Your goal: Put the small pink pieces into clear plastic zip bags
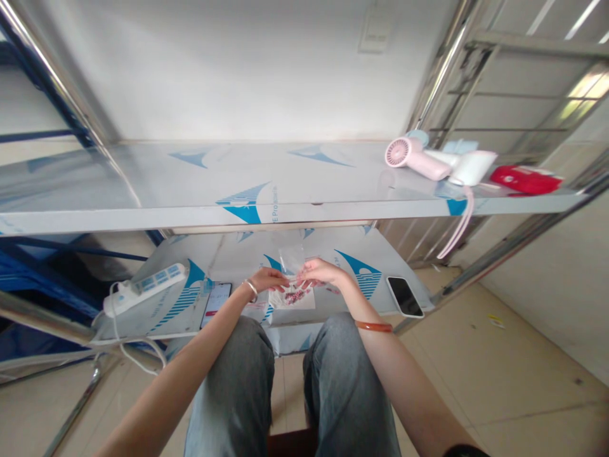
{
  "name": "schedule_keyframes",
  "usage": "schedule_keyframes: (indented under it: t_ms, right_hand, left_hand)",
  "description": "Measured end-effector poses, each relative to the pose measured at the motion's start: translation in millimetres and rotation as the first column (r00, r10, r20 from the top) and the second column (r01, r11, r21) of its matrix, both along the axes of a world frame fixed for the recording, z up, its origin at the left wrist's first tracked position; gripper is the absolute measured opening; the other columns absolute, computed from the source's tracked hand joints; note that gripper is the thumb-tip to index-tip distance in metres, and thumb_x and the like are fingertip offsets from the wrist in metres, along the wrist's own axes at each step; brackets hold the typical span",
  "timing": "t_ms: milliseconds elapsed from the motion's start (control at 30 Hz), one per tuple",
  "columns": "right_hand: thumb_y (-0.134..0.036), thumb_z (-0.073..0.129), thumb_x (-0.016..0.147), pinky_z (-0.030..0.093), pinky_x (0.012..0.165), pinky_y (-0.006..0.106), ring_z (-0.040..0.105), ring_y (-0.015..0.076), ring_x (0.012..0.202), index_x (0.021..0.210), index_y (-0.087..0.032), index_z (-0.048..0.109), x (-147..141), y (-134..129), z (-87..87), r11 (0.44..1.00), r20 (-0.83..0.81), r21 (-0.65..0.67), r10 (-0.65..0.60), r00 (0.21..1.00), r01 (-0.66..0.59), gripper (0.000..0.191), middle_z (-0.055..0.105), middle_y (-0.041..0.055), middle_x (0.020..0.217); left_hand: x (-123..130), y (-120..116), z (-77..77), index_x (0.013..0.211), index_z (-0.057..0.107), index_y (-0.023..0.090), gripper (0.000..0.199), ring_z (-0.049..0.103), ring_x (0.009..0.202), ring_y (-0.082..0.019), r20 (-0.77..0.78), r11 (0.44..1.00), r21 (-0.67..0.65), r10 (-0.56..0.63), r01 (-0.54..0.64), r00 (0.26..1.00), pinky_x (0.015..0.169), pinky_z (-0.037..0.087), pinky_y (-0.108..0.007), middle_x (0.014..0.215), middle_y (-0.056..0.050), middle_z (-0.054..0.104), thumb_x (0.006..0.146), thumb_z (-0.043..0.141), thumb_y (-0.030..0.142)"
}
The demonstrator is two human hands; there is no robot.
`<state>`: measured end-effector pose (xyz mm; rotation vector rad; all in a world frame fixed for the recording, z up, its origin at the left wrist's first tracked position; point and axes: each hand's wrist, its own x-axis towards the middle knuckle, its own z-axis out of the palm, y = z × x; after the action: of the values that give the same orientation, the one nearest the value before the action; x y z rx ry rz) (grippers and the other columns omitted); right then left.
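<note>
On the lower shelf, a small clear plastic bag [292, 259] stands up between my hands, its edges hard to make out. My left hand [270, 279], with a silver bracelet at the wrist, has its fingers closed at the left side of the bag. At the right side, my right hand [320, 271] is closed too, its fingertips pinched near small red and pink pieces. Below the fingers, a cluster of red and white pieces [295, 296] lies on a white sheet [307, 303]. Fine detail between the fingertips is blurred.
A white power strip [159, 282] with a cable and a lit phone [217, 299] lie to the left. A dark-screened phone [404, 296] is at the right. The upper shelf [190, 184] holds a pink fan [419, 158], a white object [473, 167] and a red pouch [526, 180].
</note>
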<state>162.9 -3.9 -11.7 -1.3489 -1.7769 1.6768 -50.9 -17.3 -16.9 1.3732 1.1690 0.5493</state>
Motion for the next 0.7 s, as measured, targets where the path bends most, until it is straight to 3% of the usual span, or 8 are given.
schedule_keyframes:
  t_ms: [133, 333, 467, 700]
  right_hand:
    - [-0.03, 0.072, 0.076, 0.039, 0.047, 0.014, 0.066, 0.011, 0.064, 0.086, -0.013, 0.063, 0.9, 1.2, -3.4, 1.0, 0.038, -0.018, -0.014, 0.999, 0.015, 0.022, 0.072, 0.007, 0.083]
    - [-0.028, 0.069, 0.077, 0.035, 0.046, 0.014, 0.059, 0.008, 0.059, 0.087, -0.014, 0.07, 5.8, 5.9, -7.8, 0.995, 0.201, 0.104, -0.025, 0.979, 0.004, 0.018, 0.07, 0.0041, 0.077]
    - [-0.027, 0.067, 0.077, 0.032, 0.045, 0.015, 0.055, 0.0071, 0.055, 0.089, -0.013, 0.073, 4.6, 8.0, -11.0, 0.99, 0.25, 0.13, 0.014, 0.968, -0.048, 0.019, 0.069, 0.0035, 0.073]
    - [-0.021, 0.065, 0.075, 0.033, 0.046, 0.015, 0.054, 0.0071, 0.055, 0.089, -0.013, 0.073, 2.2, 6.0, -10.4, 0.992, 0.253, 0.123, -0.006, 0.967, -0.026, 0.017, 0.069, 0.0037, 0.074]
  left_hand:
    - [-2.6, 1.9, -0.5, 0.062, 0.071, 0.015, 0.019, 0.062, 0.059, -0.015, -0.011, 0.994, 0.108, 0.024, -0.022, 1.0, 0.054, 0.044, -0.022, 0.061, -0.004, 0.069, 0.054, 0.078, 0.031]
    - [-4.7, -0.3, -1.3, 0.063, 0.073, 0.017, 0.009, 0.06, 0.057, -0.015, -0.029, 0.991, 0.13, 0.025, -0.022, 0.999, 0.053, 0.045, -0.023, 0.057, -0.002, 0.067, 0.057, 0.076, 0.023]
    - [-3.6, 5.2, -11.1, 0.059, 0.069, 0.014, 0.008, 0.059, 0.056, -0.014, -0.058, 0.989, 0.134, 0.073, -0.065, 0.996, 0.056, 0.046, -0.023, 0.056, -0.003, 0.066, 0.058, 0.074, 0.021]
    - [-6.1, 17.6, -29.5, 0.057, 0.067, 0.013, 0.016, 0.058, 0.053, -0.012, -0.053, 0.983, 0.17, 0.079, -0.069, 0.995, 0.054, 0.044, -0.021, 0.054, -0.002, 0.065, 0.057, 0.072, 0.028]
